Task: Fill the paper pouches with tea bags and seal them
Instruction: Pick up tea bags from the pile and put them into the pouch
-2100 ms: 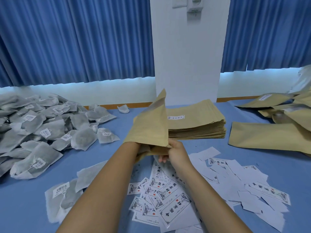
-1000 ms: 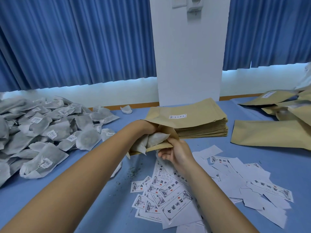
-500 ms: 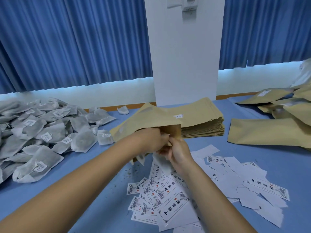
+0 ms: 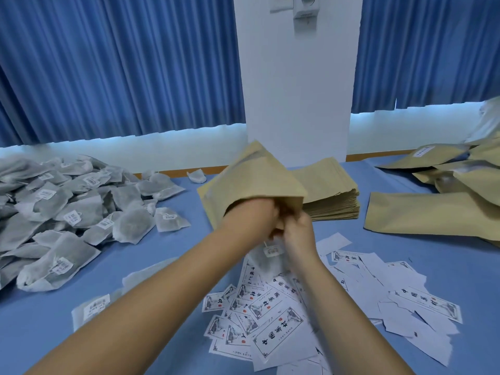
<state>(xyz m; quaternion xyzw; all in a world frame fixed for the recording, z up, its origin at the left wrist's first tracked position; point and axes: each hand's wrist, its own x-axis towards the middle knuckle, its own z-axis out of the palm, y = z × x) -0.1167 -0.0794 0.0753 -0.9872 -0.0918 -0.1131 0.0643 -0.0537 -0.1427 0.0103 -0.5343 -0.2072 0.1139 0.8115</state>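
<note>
Fingers of the right hand pinch the pouch mouth; those of the left hand curl inside it, what they clutch hidden. Stuffing looks under way; one tea bag dangles below, so next tuck it in, then seal. The blue table holds a tea bag heap, labels, spare pouches; blue curtains behind

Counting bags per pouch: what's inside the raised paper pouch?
Only the left hand at the paper pouch's mouth shows; a tagged tea bag hangs outside, below it. The opaque paper hides any contents.
</note>
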